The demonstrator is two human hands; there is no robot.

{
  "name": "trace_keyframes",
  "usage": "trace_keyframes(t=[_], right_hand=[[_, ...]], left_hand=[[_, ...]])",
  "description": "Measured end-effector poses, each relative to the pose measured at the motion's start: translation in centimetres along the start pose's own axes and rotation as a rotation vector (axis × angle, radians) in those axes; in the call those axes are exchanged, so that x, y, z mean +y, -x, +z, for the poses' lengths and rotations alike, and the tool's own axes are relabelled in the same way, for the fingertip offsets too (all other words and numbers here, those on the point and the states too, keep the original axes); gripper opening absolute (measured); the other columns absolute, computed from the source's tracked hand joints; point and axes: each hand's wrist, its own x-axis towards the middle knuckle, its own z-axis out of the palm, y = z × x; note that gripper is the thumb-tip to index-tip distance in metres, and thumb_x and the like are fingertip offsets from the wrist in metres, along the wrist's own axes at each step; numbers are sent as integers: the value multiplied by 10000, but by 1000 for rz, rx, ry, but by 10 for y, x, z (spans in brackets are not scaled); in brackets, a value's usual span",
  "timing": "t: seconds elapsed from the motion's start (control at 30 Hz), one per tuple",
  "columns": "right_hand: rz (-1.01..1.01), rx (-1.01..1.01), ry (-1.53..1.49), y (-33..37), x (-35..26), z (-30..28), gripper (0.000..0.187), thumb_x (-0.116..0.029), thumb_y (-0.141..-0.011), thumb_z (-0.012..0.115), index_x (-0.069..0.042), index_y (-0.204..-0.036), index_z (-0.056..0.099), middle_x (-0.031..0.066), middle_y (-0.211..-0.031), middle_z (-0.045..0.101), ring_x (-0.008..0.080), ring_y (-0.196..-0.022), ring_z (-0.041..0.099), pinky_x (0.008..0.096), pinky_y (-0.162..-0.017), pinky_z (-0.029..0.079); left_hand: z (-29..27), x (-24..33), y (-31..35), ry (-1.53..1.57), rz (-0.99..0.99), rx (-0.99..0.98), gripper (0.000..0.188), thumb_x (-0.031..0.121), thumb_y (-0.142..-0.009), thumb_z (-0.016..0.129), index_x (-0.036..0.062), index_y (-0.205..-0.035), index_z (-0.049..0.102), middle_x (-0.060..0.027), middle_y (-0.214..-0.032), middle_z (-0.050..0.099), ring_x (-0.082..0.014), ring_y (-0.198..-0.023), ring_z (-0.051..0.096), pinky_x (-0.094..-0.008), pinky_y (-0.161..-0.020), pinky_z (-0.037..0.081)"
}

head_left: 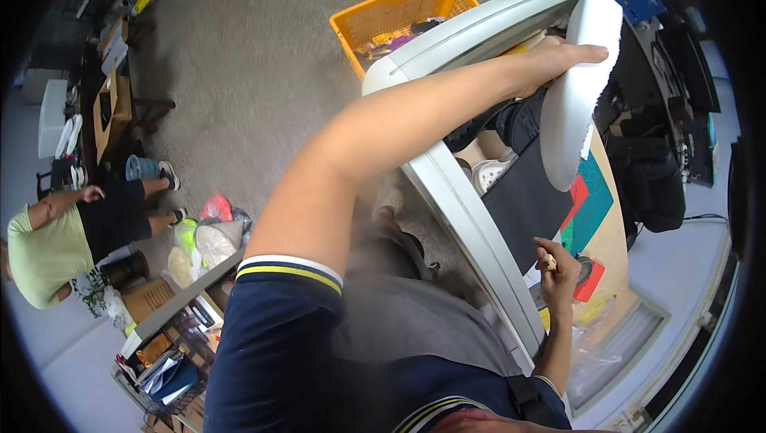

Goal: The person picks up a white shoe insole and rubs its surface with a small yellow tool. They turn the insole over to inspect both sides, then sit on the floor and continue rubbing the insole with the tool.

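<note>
1. Both hands are busy and well apart from each other: the left hand (550,62) is up in the upper right of the frame, clamped on a long white piece (568,122), its thumb lying across the face.
2. That white piece stands tilted, one long edge ragged, the lower end hanging over a dark sheet (515,214); gripping it towards its upper part seems to leave most of its length uncovered.
3. Down at the lower right, the right hand (561,277) has its fingers closed around a small yellowish thing (550,261), too small to identify; the pinch looks suited to something that slim.
4. Just beside the sheet lie a red piece (576,200) and a green mat (592,194), probably there for easy reach.
5. White clogs (488,176) sit between sheet and pale frame (479,230); an orange crate (351,34) is top centre, a co-worker (52,253) far left.
</note>
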Motion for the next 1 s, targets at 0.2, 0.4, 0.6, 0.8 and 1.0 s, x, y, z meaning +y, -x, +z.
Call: trace_keyframes(t=[0.2, 0.4, 0.6, 0.8, 1.0], right_hand=[[76, -27, 4, 2, 0, -8, 148, -36, -897, 659, -13, -1036, 704, 115, -835, 701, 183, -678, 660, 281, -621, 499], [89, -12, 31, -1, 12, -10, 200, 30, -850, 650, -13, -1038, 701, 125, -872, 712, 197, -729, 685, 292, -648, 513], [160, 92, 147, -6, 19, -6, 148, -9, -909, 628, -28, -1035, 703, 131, -798, 679, 207, -660, 662, 308, -607, 499], [-365, 108, 306, -59, -69, 10, 153, -7, -847, 700, -38, -997, 711, 94, -660, 594, 214, -539, 588, 319, -497, 427], [-1035, -79, 393, -184, -211, 45, 324, -35, -750, 756, -23, -1068, 697, 24, -593, 481, 177, -475, 509, 317, -437, 380]], left_hand=[[-1, 0, 0, 58, -33, -72, 817, 672, -799, 648, -35, -1206, 614, -156, -1005, 665, -231, -962, 652, -332, -862, 485], [3, 0, -2, 155, -72, -85, 769, 628, -821, 666, -41, -1195, 612, -145, -1006, 655, -219, -941, 647, -320, -836, 505], [15, 15, 17, 347, -38, -199, 721, 549, -855, 684, -24, -1266, 537, -121, -1027, 655, -184, -923, 646, -310, -845, 515], [-41, 93, 52, 577, 180, -258, 553, 546, -898, 627, 58, -1157, 606, -55, -930, 650, -155, -801, 632, -298, -728, 510], [-254, 148, 170, 164, 497, 217, 769, 550, -936, 566, -102, -1333, 472, -217, -1146, 619, -220, -985, 667, -279, -792, 590]])
